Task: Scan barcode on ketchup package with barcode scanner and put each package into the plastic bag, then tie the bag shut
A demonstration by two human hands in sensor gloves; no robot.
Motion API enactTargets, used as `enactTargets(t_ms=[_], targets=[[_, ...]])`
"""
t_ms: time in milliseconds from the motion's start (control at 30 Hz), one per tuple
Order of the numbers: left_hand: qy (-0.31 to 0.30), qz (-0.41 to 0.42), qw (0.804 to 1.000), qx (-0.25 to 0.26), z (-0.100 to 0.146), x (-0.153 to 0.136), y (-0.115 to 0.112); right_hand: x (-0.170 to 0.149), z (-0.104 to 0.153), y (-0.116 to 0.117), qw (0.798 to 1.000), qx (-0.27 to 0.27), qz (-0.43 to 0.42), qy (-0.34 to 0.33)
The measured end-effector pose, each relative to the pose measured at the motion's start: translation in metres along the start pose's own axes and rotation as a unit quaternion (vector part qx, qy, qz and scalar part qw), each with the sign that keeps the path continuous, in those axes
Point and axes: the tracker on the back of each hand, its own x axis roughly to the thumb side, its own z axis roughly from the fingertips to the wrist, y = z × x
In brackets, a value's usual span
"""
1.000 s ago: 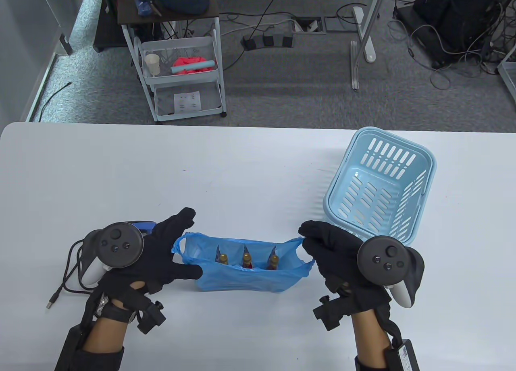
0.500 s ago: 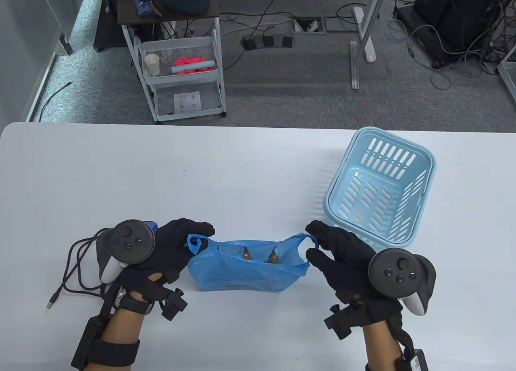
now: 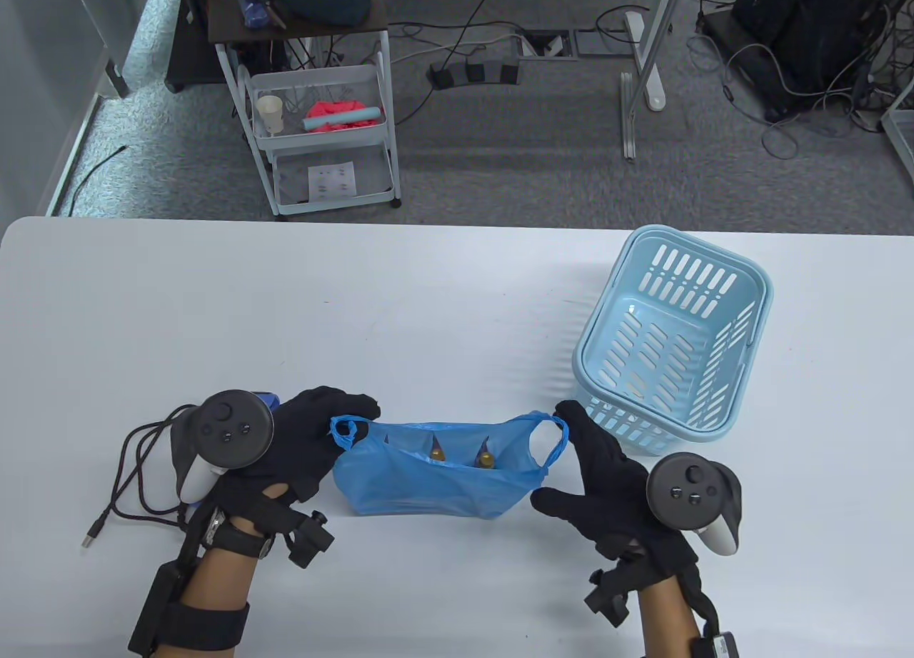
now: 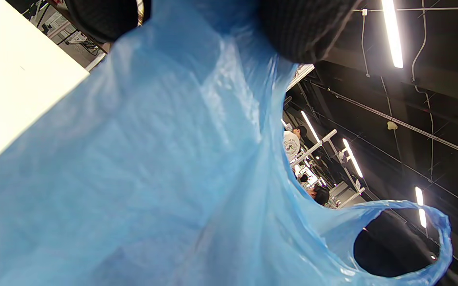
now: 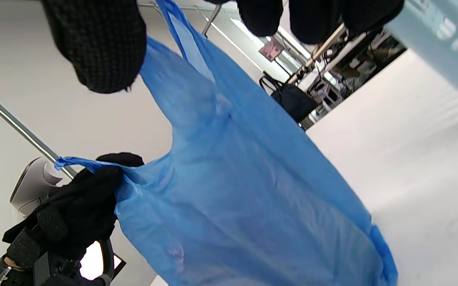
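Tabletop bag [image 3: 435, 483] with ketchup packages [image 3: 460, 454]

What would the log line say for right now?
stage: bag tying | left hand: grips bag handle | right hand: open beside other handle | plastic bag: untied, packages inside

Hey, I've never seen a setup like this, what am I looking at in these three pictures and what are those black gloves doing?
Those are a person's hands in black sensor gloves, each with a round tracker strapped on its back. One camera looks down at the white table; the other two sit on the wrists, looking past the fingers. The left hand grips one handle of a blue plastic bag holding ketchup packages. The right hand is spread open at the bag's other handle. An empty light-blue basket stands beside it.
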Motion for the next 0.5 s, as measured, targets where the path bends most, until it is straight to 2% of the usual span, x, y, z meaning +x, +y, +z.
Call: enactTargets(t_ms=[67,267,500], targets=[[0.001,0.0,1.0,-0.001,0.0,0.0,0.0,-0.005,-0.009,0.007,0.999,-0.011,-0.037,-0.002],[-0.001,-0.005,1.0,-0.008,-0.001,0.002,-0.003,-0.011,-0.032,0.019,0.995,-0.058,-0.078,-0.022],[-0.013,-0.034,0.999,-0.026,-0.004,0.013,-0.012,-0.002,-0.045,0.026,0.991,-0.103,-0.074,-0.032]])
